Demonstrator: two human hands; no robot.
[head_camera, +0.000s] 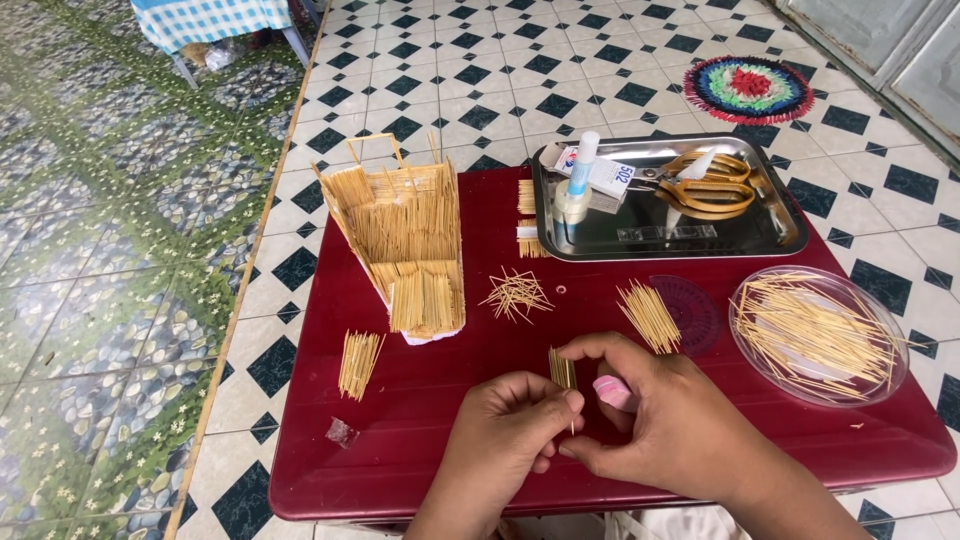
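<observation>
Wooden toothpicks are what you are working with: your left hand and right hand meet at the lower middle of the frame over the dark red table, and together they pinch a small glued panel of toothpicks, held upright between the fingertips. Your right hand also grips a small pink object against its palm; what it is cannot be told.

Above your hands lie a loose scatter of toothpicks and a tidy bundle resting beside a purple protractor. At the right, a clear oval dish holds many more sticks. At the upper left of the table stands a toothpick house model, with another small panel lying below it. A steel tray at the upper right carries a glue bottle and yellow-handled scissors.
</observation>
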